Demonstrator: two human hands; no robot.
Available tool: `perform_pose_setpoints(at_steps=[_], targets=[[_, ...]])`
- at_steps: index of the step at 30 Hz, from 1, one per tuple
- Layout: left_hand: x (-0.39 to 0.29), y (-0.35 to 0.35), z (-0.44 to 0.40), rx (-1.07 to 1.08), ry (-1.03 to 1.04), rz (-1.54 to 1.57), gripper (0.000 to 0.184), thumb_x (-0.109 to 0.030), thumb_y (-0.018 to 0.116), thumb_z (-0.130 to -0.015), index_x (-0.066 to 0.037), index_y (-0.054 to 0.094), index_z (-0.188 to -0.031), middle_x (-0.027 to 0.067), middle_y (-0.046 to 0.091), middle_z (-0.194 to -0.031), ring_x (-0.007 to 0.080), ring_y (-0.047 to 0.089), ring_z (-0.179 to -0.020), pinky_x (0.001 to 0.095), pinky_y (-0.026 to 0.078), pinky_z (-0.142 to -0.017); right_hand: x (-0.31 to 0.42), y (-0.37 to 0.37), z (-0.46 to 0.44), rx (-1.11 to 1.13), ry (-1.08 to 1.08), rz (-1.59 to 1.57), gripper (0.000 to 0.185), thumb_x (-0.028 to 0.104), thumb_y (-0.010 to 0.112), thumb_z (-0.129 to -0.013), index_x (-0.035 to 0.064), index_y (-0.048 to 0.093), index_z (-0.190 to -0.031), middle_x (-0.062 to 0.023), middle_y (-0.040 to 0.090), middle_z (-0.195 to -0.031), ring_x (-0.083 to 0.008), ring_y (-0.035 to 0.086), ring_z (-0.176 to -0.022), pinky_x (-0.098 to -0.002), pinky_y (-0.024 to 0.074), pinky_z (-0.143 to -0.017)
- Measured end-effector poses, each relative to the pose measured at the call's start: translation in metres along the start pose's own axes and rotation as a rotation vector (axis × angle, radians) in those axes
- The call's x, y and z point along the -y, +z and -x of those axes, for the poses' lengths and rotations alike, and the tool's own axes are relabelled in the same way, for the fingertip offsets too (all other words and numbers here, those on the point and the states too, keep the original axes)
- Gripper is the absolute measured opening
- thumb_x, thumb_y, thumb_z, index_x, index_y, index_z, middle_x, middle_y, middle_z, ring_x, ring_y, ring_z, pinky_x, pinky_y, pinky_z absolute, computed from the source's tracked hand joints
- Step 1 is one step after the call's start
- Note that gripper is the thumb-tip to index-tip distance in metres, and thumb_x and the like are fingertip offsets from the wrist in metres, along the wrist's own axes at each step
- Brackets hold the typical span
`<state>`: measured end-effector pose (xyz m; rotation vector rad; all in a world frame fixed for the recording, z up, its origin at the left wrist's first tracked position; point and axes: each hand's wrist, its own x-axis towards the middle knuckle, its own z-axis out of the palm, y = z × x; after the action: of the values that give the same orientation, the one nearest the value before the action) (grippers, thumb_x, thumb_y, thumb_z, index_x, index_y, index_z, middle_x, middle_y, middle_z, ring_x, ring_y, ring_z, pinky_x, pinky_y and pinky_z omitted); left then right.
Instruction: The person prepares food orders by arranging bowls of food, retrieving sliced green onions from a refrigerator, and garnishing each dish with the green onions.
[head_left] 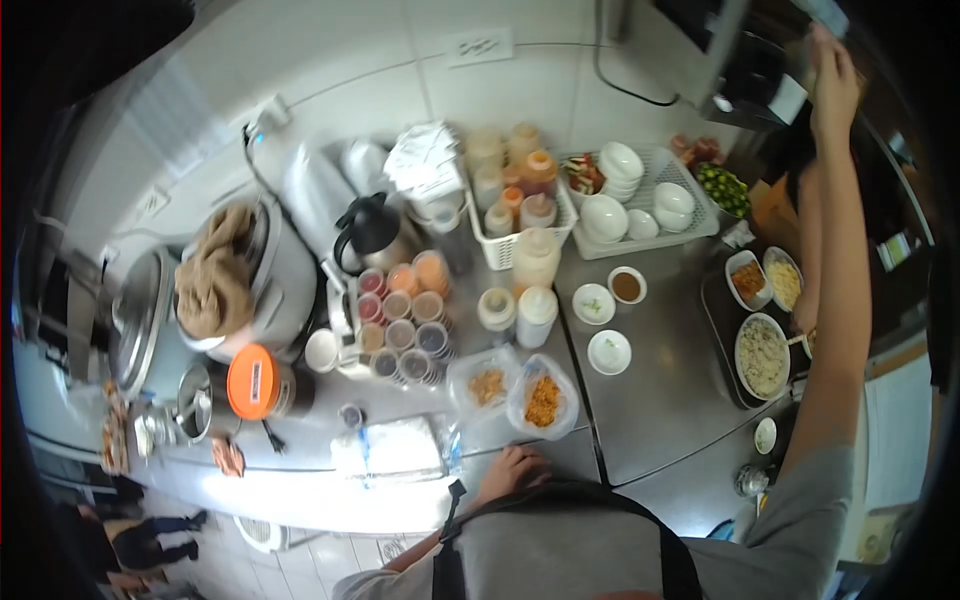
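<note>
My left hand (pixel 512 474) rests on the front edge of the steel counter (pixel 645 420), fingers loosely bent and apart, holding nothing visible. Just beyond it are a clear tub of orange-brown crumbs (pixel 542 403) and a tub of paler bits (pixel 487 385). My right arm stretches up the right side. High at the upper right, my right hand (pixel 834 75) has its fingers together at a pale bluish, blurred item (pixel 826 14), beside a dark machine (pixel 755 75). What the fingertips grip is unclear.
A co-worker's arm (pixel 809 225) reaches behind mine toward a tray with rice (pixel 762 355). Sauce cups (pixel 398 305), squeeze bottles (pixel 536 258), a basket of white bowls (pixel 655 215) and an orange-lidded tub (pixel 254 382) stand on the counter. People (pixel 140 540) are at lower left.
</note>
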<state>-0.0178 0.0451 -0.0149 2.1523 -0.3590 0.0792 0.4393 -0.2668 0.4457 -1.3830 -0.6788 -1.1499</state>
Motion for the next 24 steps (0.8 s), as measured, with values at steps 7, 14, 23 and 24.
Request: perform_pose_setpoints(at_steps=[7,14,23,24], targets=[[0.007,-0.007,0.002,0.0,0.038,0.068,0.016,-0.022,0.07,-0.079,-0.011,0.064,-0.09,0.006,0.056,-0.099,0.0266,0.052,-0.098,0.0372,0.043,-0.086,0.054,0.156,0.214,1.049,0.34,0.299,0.018,0.014,0.059,-0.086,0.0048,0.066,-0.1,-0.0058,0.067,-0.094,-0.0129,0.061,-0.084,-0.0271,0.0478,-0.079],[0.033,0.001,0.007,-0.001,0.086,0.238,0.012,-0.016,0.066,-0.081,-0.009,0.062,-0.091,0.0073,0.056,-0.099,0.0272,0.053,-0.095,0.0373,0.043,-0.086,-0.076,0.235,0.251,0.972,0.493,0.454,0.026,0.02,0.062,-0.082,0.0068,0.067,-0.104,-0.0082,0.069,-0.091,-0.0165,0.066,-0.086,-0.0283,0.051,-0.079],[0.04,-0.006,0.002,0.025,0.186,0.256,0.02,-0.015,0.061,-0.079,-0.007,0.061,-0.097,0.0077,0.057,-0.1,0.0253,0.053,-0.098,0.0367,0.041,-0.087,0.0,0.275,0.281,1.046,0.398,0.14,0.03,0.018,0.065,-0.084,0.0065,0.063,-0.112,-0.0069,0.066,-0.105,-0.0157,0.062,-0.094,-0.027,0.0478,-0.082],[0.039,-0.007,0.003,0.023,0.172,0.253,0.02,-0.016,0.06,-0.079,-0.007,0.061,-0.097,0.0079,0.057,-0.1,0.0254,0.053,-0.098,0.0369,0.041,-0.087,0.023,0.263,0.283,1.005,0.404,0.136,0.032,0.019,0.065,-0.083,0.0061,0.063,-0.112,-0.0078,0.065,-0.105,-0.0162,0.062,-0.091,-0.0276,0.0483,-0.08]])
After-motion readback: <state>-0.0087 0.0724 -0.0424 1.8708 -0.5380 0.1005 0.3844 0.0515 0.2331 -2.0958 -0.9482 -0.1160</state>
